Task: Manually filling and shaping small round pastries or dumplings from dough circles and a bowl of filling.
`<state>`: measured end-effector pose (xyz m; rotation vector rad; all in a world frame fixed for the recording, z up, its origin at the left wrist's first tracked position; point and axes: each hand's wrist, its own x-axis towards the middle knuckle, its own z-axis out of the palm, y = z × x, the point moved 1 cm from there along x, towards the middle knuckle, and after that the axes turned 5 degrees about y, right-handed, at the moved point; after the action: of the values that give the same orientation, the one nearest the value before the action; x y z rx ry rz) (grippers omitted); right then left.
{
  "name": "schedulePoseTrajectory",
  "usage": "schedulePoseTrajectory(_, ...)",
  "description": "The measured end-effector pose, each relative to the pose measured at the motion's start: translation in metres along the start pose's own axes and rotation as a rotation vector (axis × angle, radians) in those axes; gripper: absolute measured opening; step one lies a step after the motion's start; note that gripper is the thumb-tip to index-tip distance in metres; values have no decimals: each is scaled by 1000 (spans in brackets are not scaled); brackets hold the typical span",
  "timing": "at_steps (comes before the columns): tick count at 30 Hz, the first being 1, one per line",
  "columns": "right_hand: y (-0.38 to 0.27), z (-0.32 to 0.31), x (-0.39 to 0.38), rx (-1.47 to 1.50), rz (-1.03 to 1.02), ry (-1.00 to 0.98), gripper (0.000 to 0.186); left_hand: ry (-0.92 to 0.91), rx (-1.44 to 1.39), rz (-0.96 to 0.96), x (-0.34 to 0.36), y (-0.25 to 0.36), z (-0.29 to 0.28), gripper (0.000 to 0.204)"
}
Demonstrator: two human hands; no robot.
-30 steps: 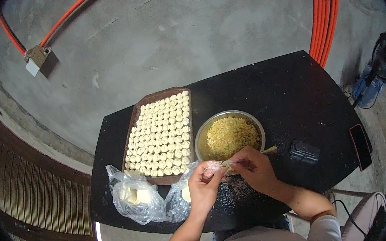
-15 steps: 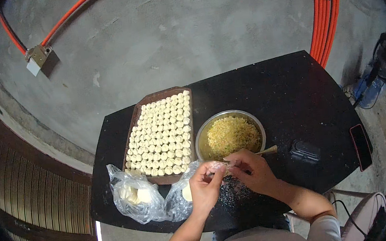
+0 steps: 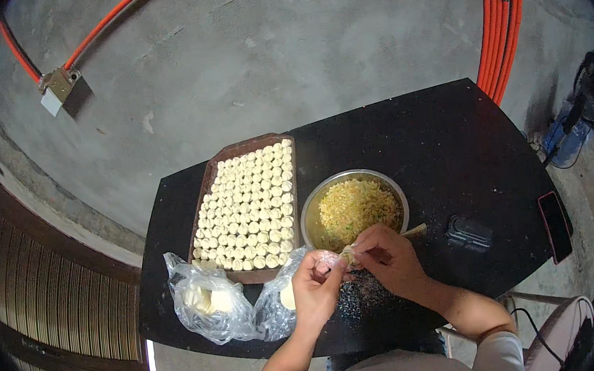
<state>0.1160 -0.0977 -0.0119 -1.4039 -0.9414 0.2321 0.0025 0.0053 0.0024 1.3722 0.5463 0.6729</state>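
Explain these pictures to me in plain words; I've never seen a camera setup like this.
There is no machine here: a person works with two bare hands. The view comes from a wide fisheye camera worn on the person's head, looking down, so straight edges bend near the rim.

On the black table is a brown rectangular tray with rows of small, round, pale dumplings. To its right is a round silver metal bowl of yellowish chopped filling. In front of the tray, clear plastic bags hold pale dough-like pieces.

The left hand and right hand meet in front of the bowl, pinching a small, pale, soft-looking piece between their fingertips. The fingers partly hide it.
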Motion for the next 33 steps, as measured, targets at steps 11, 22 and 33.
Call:
schedulePoseTrajectory(11,-2,0,0,-68,19,23,7,10,-61,-12,2,-4,1,15)
schedulePoseTrajectory(22,-6,-1,3,-169,-174,-7,11,17,-56,-4,4,-2,-1,12)
schedulePoseTrajectory(33,-9,-5,5,-135,-118,-50,11,78,-113,41,-1,1,6,12)
